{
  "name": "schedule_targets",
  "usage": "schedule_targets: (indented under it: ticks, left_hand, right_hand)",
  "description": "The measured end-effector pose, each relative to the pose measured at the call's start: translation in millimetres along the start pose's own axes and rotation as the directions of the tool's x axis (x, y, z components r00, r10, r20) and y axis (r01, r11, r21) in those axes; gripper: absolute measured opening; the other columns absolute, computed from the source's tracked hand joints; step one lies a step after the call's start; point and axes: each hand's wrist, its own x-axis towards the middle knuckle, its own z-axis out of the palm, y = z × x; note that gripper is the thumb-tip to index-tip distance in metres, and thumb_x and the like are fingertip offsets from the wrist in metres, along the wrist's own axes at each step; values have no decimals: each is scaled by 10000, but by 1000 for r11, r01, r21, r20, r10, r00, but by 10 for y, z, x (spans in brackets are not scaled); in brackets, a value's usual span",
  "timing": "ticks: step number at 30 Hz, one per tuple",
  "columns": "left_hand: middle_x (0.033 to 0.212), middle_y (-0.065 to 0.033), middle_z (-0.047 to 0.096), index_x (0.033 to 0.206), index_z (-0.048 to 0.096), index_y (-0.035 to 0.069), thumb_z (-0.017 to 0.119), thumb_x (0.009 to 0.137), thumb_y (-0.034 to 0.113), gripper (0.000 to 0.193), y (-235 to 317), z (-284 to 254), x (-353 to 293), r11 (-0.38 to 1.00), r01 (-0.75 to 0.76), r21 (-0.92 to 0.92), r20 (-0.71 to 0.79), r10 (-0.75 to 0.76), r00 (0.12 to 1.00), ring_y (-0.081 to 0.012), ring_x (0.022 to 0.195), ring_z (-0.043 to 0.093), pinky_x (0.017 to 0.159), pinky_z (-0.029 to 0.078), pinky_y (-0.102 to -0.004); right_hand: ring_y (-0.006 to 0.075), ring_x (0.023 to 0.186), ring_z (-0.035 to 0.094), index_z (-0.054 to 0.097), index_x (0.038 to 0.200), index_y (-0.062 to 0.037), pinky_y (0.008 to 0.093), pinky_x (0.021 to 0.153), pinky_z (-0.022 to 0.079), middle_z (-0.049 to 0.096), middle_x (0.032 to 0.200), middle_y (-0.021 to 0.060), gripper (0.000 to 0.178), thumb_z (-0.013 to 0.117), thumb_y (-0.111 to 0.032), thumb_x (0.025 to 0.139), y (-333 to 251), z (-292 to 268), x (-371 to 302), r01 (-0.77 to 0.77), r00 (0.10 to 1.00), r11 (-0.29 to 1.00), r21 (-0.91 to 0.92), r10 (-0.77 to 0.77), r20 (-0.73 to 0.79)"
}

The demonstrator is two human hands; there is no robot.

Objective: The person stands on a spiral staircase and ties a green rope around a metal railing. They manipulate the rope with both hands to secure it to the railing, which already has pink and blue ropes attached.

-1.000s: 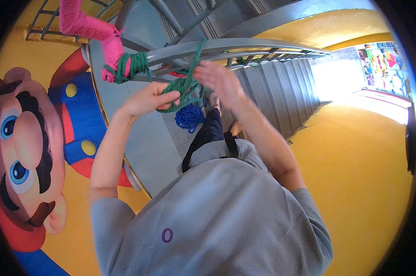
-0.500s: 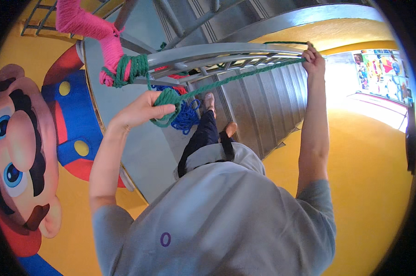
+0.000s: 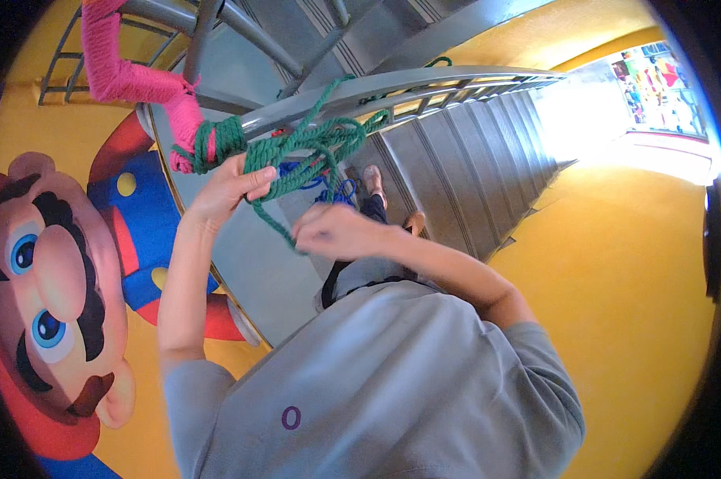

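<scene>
My left hand [image 3: 231, 191] is closed on a gathered bundle of green rope [image 3: 304, 156], thumb pressed over the strands. Loose loops of it spread to the right, in front of the grey metal handrail [image 3: 336, 97]. Below the bundle my right hand [image 3: 340, 230], slightly blurred, has its fingers curled round a strand that runs down from the left hand. Just beyond the left hand, green coils [image 3: 221, 140] are wound tightly about the rail's end. Pink cord [image 3: 133, 76] covers the part of the rail further to the left.
Grey metal stairs [image 3: 456, 160] descend to the right beneath the rail. Blue rope [image 3: 343, 194] lies by my foot, partly hidden behind the green loops. A yellow wall [image 3: 616, 319] stands on the right; a painted cartoon figure [image 3: 141, 227] in blue overalls is at left.
My right hand has come from far along the rail back to beside the left hand, bringing rope with it. The long taut strand is now loose loops, and the bundle looks larger.
</scene>
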Motion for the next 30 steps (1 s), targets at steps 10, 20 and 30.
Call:
schedule_targets:
  ticks: [10,20,30]
  left_hand:
    - [686,42,439,978,496,76,674,824,119,239,-62,-8,-192,998,61,-10,186,-58,981,-55,571,375,500,287,-210]
    - [657,59,434,1007,570,57,564,911,306,266,-129,57,-73,999,15,47,132,-21,991,-56,572,365,550,285,-205]
    - [1073,-31,629,1114,612,62,559,882,481,483,-10,380,346,983,54,174,22,-59,998,-105,943,559,837,424,-266]
  right_hand:
    - [309,1013,567,417,1196,98,372,891,456,571,1115,210,522,476,-345,926,834,-1222,730,24,736,-43,999,677,11]
    - [120,691,532,522,1092,41,227,529,333,563,765,44,278,451,-186,946,514,-1878,385,126,588,297,947,746,-312]
    - [117,608,592,648,1056,-52,260,582,481,612,662,62,196,570,-77,878,-453,-207,89,-191,931,960,203,243,-273]
